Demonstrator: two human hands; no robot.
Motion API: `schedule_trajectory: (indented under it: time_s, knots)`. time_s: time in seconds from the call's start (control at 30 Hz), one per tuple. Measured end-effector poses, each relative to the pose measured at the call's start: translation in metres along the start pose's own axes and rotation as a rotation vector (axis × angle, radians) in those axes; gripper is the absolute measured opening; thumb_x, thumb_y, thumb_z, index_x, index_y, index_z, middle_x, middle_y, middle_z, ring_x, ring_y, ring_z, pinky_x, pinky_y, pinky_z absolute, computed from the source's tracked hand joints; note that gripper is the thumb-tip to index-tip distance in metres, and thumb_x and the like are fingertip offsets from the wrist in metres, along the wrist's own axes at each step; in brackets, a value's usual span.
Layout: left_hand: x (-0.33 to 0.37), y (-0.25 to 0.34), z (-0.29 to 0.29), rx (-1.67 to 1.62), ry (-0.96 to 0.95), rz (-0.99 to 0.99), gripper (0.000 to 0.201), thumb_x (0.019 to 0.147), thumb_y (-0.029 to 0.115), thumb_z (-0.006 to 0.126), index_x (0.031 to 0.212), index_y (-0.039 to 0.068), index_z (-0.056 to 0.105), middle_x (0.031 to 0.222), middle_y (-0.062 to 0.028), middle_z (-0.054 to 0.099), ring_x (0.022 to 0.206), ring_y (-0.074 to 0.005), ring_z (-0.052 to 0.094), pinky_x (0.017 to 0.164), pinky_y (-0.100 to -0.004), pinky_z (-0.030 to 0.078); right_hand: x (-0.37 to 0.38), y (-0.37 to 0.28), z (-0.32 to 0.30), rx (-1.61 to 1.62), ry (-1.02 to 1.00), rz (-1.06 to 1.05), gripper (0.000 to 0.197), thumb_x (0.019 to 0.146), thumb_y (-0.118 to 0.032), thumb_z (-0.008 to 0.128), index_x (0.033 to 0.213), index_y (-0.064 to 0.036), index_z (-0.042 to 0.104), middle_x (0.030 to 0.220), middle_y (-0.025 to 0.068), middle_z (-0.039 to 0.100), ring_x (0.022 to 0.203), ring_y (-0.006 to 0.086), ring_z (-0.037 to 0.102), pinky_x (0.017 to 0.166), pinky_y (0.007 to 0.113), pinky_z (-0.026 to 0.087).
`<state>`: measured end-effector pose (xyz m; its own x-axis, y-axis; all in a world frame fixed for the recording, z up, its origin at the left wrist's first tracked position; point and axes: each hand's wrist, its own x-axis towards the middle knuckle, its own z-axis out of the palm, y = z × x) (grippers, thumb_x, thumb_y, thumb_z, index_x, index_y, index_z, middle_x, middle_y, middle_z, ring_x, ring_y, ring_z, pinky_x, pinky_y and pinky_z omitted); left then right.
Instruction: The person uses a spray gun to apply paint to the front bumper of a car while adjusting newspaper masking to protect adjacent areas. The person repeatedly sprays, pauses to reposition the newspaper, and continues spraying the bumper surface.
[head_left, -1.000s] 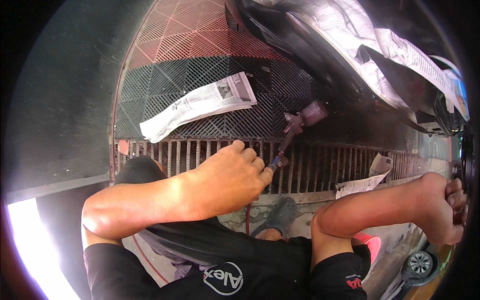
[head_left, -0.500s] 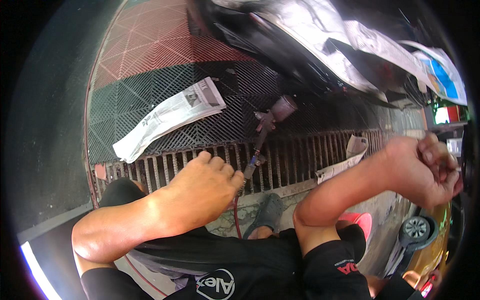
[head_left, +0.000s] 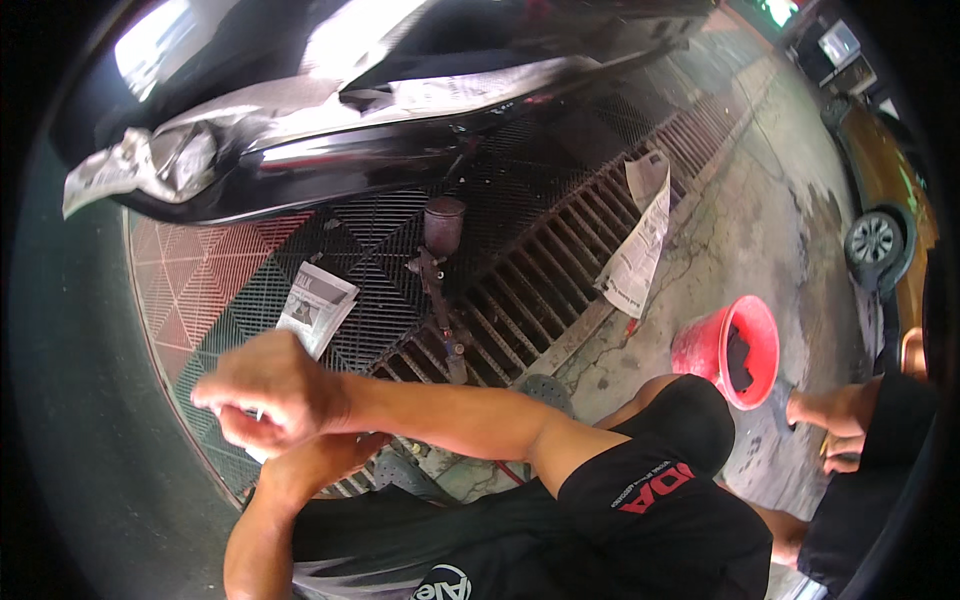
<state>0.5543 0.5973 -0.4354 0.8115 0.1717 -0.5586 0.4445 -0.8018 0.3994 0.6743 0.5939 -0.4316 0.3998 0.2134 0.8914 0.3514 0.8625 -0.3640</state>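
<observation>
My right arm reaches across to the left, and my right hand [head_left: 270,390] is raised with its fingers curled. Whatever they might hold cannot be made out. Under it, my left hand [head_left: 325,458] is partly covered by the right wrist, so its fingers barely show. Just ahead of both lies a folded newspaper [head_left: 318,300] on the floor mat, partly behind my right hand. A spray gun [head_left: 432,280] with a grey cup on top stands a little to the right of it, at the edge of the floor grate, touched by neither hand.
A glossy black car body part [head_left: 360,175] masked with newspaper [head_left: 470,90] spans the far side. More newspaper [head_left: 640,240] lies across the grate [head_left: 540,270]. To the right are a red bucket [head_left: 700,345] with dark pieces inside, another person's hand [head_left: 845,450] and a gold-brown car [head_left: 890,170].
The view has swung to the right. My right hand has come from the far right across to the left, over my left hand. The red bucket now shows fully.
</observation>
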Motion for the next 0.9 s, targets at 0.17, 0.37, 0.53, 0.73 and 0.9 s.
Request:
schedule_trajectory:
  time_s: [0.17,0.37,0.53,0.73,0.9]
  knots:
    - [0.008,-0.044,0.027,-0.102,-0.016,0.075,0.082,0.090,0.031,0.080,0.161,0.015,0.042,0.165,-0.0033,0.045,0.151,-0.0225,0.041,0.127,-0.0389,0.029,-0.027,0.000,0.021,0.047,-0.132,0.222,0.021,0.078,0.000,0.072,0.097,-0.0067,0.066,0.072,0.0078,0.065,0.061,0.0286,0.068,0.053,0.040,0.051]
    - [0.014,-0.052,0.029,-0.248,-0.024,0.096,0.068,0.103,0.038,0.058,0.165,0.018,0.037,0.170,-0.0071,0.037,0.157,-0.0258,0.032,0.131,-0.0431,0.023,-0.040,-0.002,0.019,0.025,-0.477,0.363,0.015,0.086,-0.007,0.071,0.100,-0.0064,0.069,0.081,0.0106,0.071,0.072,0.0305,0.072,0.062,0.043,0.057]
    - [0.037,-0.048,0.039,0.210,0.086,0.032,0.059,0.104,0.039,0.049,0.159,0.018,0.046,0.157,-0.0146,0.053,0.148,-0.0338,0.048,0.127,-0.0500,0.031,-0.038,-0.008,0.015,0.043,-0.526,0.375,0.016,0.088,-0.010,0.070,0.103,-0.0070,0.068,0.086,0.0110,0.071,0.075,0.0321,0.072,0.064,0.045,0.058]
    - [0.035,-0.052,0.042,-0.078,0.091,0.030,0.056,0.107,0.043,0.047,0.158,0.018,0.047,0.158,-0.0127,0.051,0.148,-0.0295,0.046,0.127,-0.0499,0.030,-0.028,-0.005,0.012,-0.129,-0.654,0.531,0.021,0.096,-0.018,0.068,0.114,-0.0060,0.067,0.090,0.0138,0.073,0.076,0.0364,0.072,0.067,0.046,0.059]
    - [0.041,-0.032,0.027,0.054,0.052,0.108,0.051,0.103,0.038,0.061,0.144,0.008,0.060,0.141,-0.0187,0.063,0.133,-0.0354,0.057,0.119,-0.0467,0.038,-0.027,0.026,-0.003,-0.464,-0.871,0.909,0.087,0.096,-0.040,0.071,0.156,0.0108,0.034,0.087,0.0223,0.074,0.075,0.0361,0.074,0.070,0.047,0.060]
